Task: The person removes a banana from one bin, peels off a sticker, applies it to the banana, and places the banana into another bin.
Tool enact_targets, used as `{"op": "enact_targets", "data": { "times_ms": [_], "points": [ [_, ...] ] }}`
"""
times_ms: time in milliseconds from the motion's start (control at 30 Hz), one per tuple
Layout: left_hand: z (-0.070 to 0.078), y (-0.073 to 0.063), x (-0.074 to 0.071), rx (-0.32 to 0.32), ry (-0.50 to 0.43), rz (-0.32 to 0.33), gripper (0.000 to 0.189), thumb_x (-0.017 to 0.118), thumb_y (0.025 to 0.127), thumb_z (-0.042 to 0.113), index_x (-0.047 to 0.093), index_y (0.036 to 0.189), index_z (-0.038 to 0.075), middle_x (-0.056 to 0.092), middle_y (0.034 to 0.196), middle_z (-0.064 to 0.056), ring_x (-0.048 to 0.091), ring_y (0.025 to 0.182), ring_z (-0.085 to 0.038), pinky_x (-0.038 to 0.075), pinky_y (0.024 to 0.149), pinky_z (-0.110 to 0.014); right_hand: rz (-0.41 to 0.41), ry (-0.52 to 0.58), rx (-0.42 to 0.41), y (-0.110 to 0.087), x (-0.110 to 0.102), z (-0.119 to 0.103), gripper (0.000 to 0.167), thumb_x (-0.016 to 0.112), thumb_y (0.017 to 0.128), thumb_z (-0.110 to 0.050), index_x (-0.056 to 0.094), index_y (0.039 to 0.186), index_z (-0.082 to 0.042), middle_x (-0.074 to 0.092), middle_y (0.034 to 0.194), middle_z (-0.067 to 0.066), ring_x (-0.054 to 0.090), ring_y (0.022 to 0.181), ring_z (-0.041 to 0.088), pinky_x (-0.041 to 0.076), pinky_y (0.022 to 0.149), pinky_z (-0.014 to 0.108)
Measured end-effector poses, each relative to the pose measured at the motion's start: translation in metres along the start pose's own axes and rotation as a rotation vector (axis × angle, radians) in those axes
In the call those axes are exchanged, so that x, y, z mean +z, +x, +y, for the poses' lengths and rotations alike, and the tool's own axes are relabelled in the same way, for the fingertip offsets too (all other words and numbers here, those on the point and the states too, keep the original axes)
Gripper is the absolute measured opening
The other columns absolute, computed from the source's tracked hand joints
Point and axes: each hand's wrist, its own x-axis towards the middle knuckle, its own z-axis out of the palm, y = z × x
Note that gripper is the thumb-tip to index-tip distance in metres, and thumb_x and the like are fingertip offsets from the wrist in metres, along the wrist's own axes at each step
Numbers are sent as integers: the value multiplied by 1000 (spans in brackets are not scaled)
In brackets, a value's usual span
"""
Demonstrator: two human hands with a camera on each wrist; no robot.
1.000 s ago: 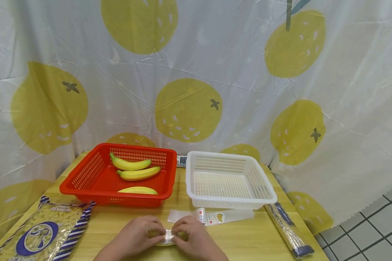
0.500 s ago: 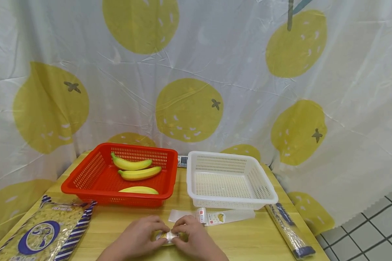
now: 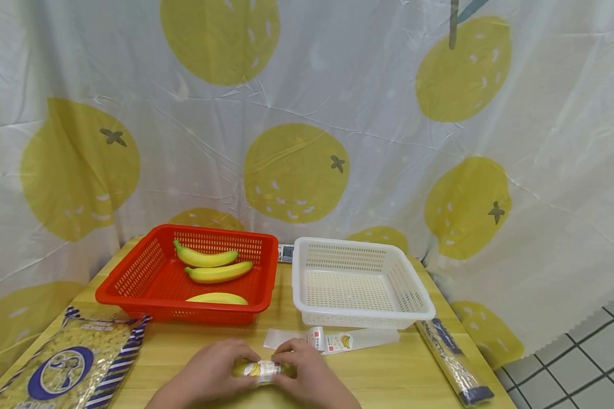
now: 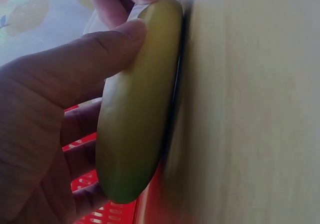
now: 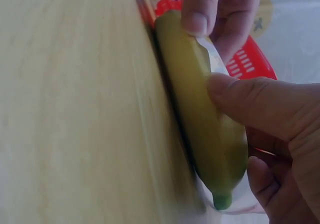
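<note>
A yellow banana with green ends (image 4: 135, 109) lies low at the table's front, and both hands are on it. A white label with a banana picture (image 3: 263, 371) sits across the banana's middle, between the hands. My left hand (image 3: 216, 365) grips one end, thumb on the near side and fingers on the far side, as the left wrist view shows. Round the stem half my right hand (image 3: 307, 369) holds the same banana (image 5: 192, 94), its thumb close to the label's edge. The label's far part is hidden behind the banana in both wrist views.
Behind the left hand stands a red basket (image 3: 184, 305) with 3 bananas visible. To its right is a white basket (image 3: 363, 316). A label roll (image 3: 315, 338) with its strip lies before it. Pasta packs lie left (image 3: 61, 369) and right (image 3: 452, 363).
The label, earlier mostly covered by fingers, now shows its printed face on the banana. The left fingers have shifted slightly left, and the right hand has hardly moved.
</note>
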Motion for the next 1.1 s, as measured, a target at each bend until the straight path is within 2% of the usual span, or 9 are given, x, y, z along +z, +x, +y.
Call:
{"op": "enact_targets", "data": {
  "times_ms": [267, 433, 533, 633, 767, 867, 967, 1033, 1100],
  "points": [
    [-3, 0, -5, 15, -25, -9, 27, 82, 83, 47, 76, 106, 32, 66, 100, 26, 60, 90, 3, 54, 78, -31, -71, -18, 49, 0, -7, -4, 35, 80, 88, -17, 75, 122, -14, 68, 119, -8, 61, 112, 8, 52, 96, 28],
    [-5, 0, -8, -5, -90, -34, 38, 78, 85, 58, 76, 107, 28, 68, 100, 24, 61, 89, 3, 54, 78, -30, -92, 21, 50, 0, -6, -4, 37, 83, 85, -17, 74, 120, -17, 66, 121, -11, 59, 113, 5, 50, 96, 24],
    [-6, 2, -9, -40, -194, -45, 44, 71, 89, 61, 76, 111, 24, 70, 101, 21, 62, 90, 2, 54, 77, -29, -129, 83, 34, -1, -6, -3, 36, 85, 83, -18, 74, 117, -22, 66, 119, -16, 57, 111, 0, 49, 95, 20],
    [-8, 2, -10, -66, -351, -38, 39, 67, 96, 53, 75, 116, 21, 73, 105, 15, 64, 92, -1, 54, 76, -27, -187, 134, 1, -1, -8, -5, 33, 85, 85, -21, 74, 116, -24, 66, 118, -19, 56, 112, -2, 48, 94, 18],
    [-12, 3, -9, -65, -528, -2, 30, 67, 100, 38, 75, 119, 15, 75, 110, 4, 64, 92, -2, 52, 74, -24, -270, 178, -89, -2, -15, -8, 31, 83, 88, -22, 75, 118, -18, 71, 117, -11, 60, 113, 0, 48, 96, 17],
    [-11, 5, -8, -67, -606, 28, 31, 67, 101, 32, 73, 121, 9, 75, 112, -6, 64, 87, -3, 54, 72, -23, -319, 234, -141, -9, -20, -8, 27, 78, 92, -20, 75, 118, -13, 73, 116, -4, 61, 111, 0, 46, 94, 14],
    [-4, 13, -6, -84, -675, 32, 36, 68, 101, 29, 68, 127, 4, 72, 116, -15, 67, 87, -8, 56, 71, -25, -289, 310, -182, -22, -27, -5, 23, 72, 96, -16, 74, 119, -11, 74, 114, 0, 63, 110, 2, 48, 89, 12],
    [4, 22, -6, -109, -719, 22, 40, 69, 100, 28, 64, 133, 5, 70, 119, -17, 68, 89, -12, 56, 72, -25, -250, 420, -194, -33, -33, -1, 23, 69, 97, -11, 72, 120, -8, 74, 114, 5, 64, 110, 4, 52, 84, 14],
    [14, 33, -4, -129, -776, 20, 44, 69, 100, 25, 60, 138, 6, 68, 123, -20, 70, 93, -17, 58, 74, -28, -219, 586, -170, -46, -42, 4, 25, 67, 96, -5, 70, 121, -5, 73, 116, 11, 65, 111, 6, 55, 78, 19]
  ]
}}
